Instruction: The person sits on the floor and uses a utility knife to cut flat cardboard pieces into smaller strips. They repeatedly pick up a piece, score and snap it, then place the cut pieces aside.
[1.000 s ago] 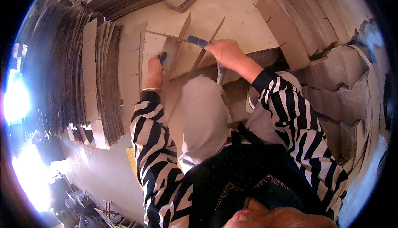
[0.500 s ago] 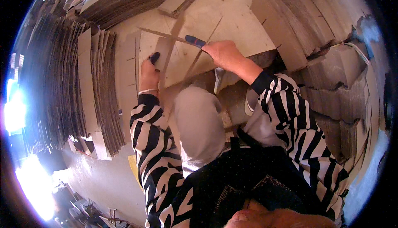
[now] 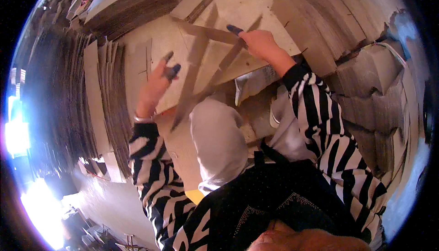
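Observation:
A few slotted cardboard strips stand on edge and cross one another, forming a cardboard divider above the plain board in front of me. My right hand grips its right side near a crossing, a dark cover on the extended finger. Left of the divider, my left hand is raised with fingers apart and nothing visible between them; dark covers sit on its fingertips too. Beneath it lies a flat slotted cardboard piece. The divider's lower ends reach toward my left knee.
Upright cardboard strips stand packed at the left. Flat stacks lie at the back left and right. Larger bundled cardboard is piled at the far right. My knee is close to the work surface.
My left hand has let go of the divider and swung left, its fingers spreading. My right hand has moved slightly away and to the right, with the divider shifting and tilting along with it.

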The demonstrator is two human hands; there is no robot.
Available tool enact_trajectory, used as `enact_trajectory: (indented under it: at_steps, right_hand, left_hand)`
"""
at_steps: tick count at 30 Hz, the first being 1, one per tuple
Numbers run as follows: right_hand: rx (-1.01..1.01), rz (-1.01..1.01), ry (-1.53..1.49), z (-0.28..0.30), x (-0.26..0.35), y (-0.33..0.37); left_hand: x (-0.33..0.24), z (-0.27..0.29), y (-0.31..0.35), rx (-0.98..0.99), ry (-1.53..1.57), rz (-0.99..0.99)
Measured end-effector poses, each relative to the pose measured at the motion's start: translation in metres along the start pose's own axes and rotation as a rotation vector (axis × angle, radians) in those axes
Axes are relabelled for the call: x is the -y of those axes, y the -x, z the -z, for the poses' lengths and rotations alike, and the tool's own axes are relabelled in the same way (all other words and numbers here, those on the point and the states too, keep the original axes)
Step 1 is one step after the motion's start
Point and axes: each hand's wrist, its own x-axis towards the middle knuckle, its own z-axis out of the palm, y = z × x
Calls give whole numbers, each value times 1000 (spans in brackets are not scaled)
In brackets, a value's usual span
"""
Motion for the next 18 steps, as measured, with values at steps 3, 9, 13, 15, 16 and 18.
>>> enact_trajectory:
  at_steps: [3, 9, 13, 15, 16, 18]
  right_hand:
    - [81, -130, -43, 14, -16, 7]
    - [-288, -377, 61, 79, -70, 91]
    - [-109, -513, 367, 31, -138, 147]
    - [-299, -396, 261, 22, -174, 167]
    - [-392, -342, 253, 25, -173, 163]
    - [-583, -236, 243, 46, -160, 149]
  left_hand:
    - [-15, -32, 44, -120, -71, -194]
    - [79, -64, 113, -583, 0, -215]
    - [79, -94, 99, -744, 181, -249]
    - [65, -96, 68, -673, 83, -304]
    - [61, -92, 55, -642, -5, -322]
    - [54, -77, 35, -492, -206, -322]
